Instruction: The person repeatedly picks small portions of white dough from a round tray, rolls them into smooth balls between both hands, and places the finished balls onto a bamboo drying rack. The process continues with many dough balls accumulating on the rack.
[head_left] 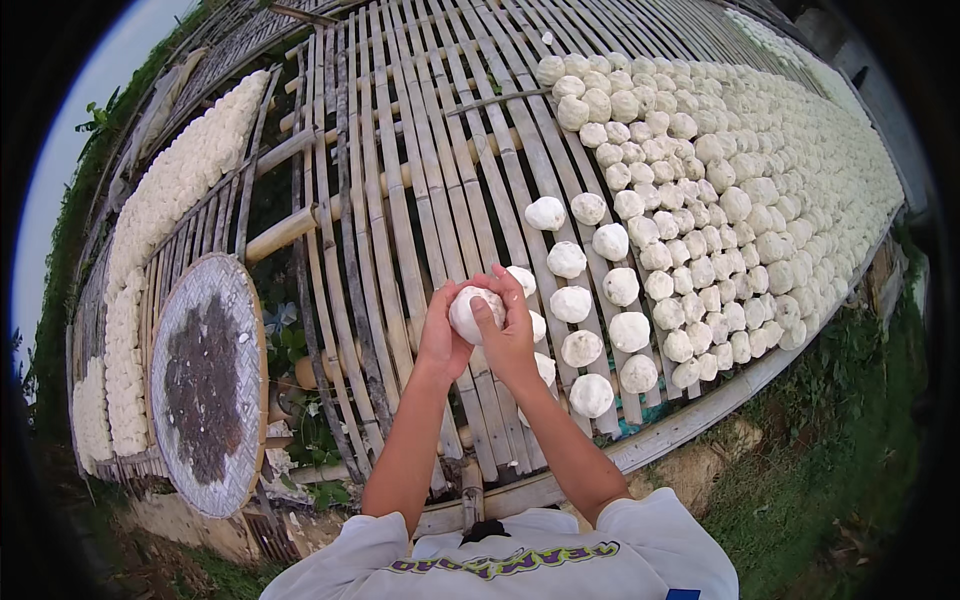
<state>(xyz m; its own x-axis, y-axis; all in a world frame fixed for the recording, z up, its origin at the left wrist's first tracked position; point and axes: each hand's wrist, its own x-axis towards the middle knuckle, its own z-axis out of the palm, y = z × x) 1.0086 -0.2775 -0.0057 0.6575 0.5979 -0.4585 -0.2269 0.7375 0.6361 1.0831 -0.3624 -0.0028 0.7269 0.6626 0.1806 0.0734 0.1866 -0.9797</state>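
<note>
Both my hands are cupped around a white, dough-like ball [472,314] above the bamboo slat rack [400,250]. My left hand [438,332] wraps the ball's left side. On its right side, my right hand [511,338] closes over it with the thumb pressed across the front. Just right of my hands, loose rows of similar white balls [571,304] sit spaced apart on the slats, a few of them partly hidden behind my right hand and forearm. Their surfaces look powdery and slightly uneven.
Densely packed smaller white balls [760,215] cover the rack's right side. At left, a round woven tray [157,400] holds dark, crumbly material. Beyond it runs a long strip of packed white pieces [170,205]. Gaps open between slats, and grass [800,500] borders the rack.
</note>
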